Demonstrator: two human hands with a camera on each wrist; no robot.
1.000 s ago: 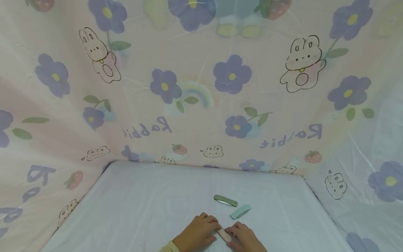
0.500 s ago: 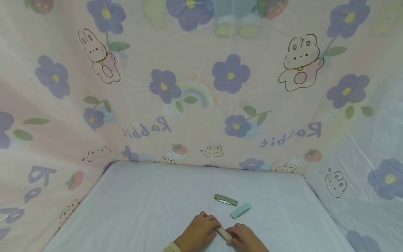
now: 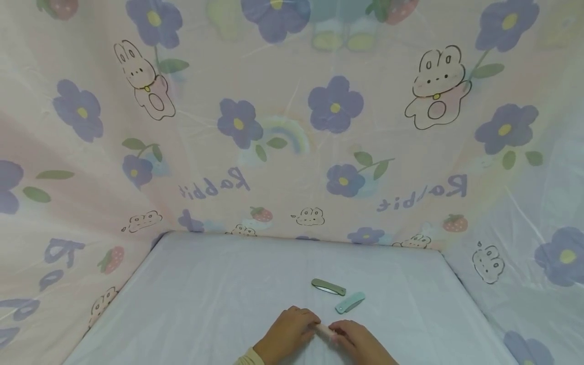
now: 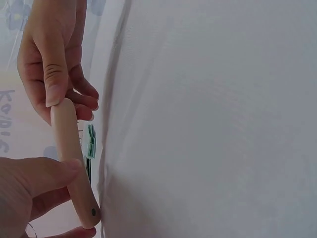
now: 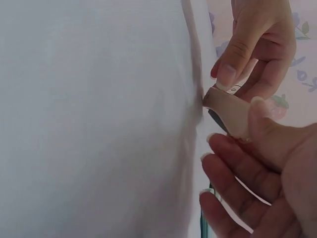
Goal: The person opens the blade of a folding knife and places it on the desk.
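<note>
A short beige handle [image 3: 325,329] with rounded ends is held between both hands just above the white sheet [image 3: 219,294]. My left hand [image 3: 292,332] pinches its left end with thumb and fingers. My right hand [image 3: 358,339] pinches the right end. In the left wrist view the beige handle [image 4: 69,158] runs from my left hand [image 4: 44,183] up to the right hand's thumb [image 4: 54,84]. The right wrist view shows the beige handle [image 5: 229,111] end-on, under the thumb of my right hand [image 5: 267,163], with the left hand's fingers [image 5: 247,49] on its far end.
An olive-green folding knife [image 3: 328,287] and a mint-green one [image 3: 350,302] lie on the sheet just beyond the hands. Printed fabric walls [image 3: 292,126] with flowers and rabbits close in the back and both sides.
The hands have drawn closer together on the beige handle and shifted it slightly away from me; less of it shows between them. The two green knives have not moved.
</note>
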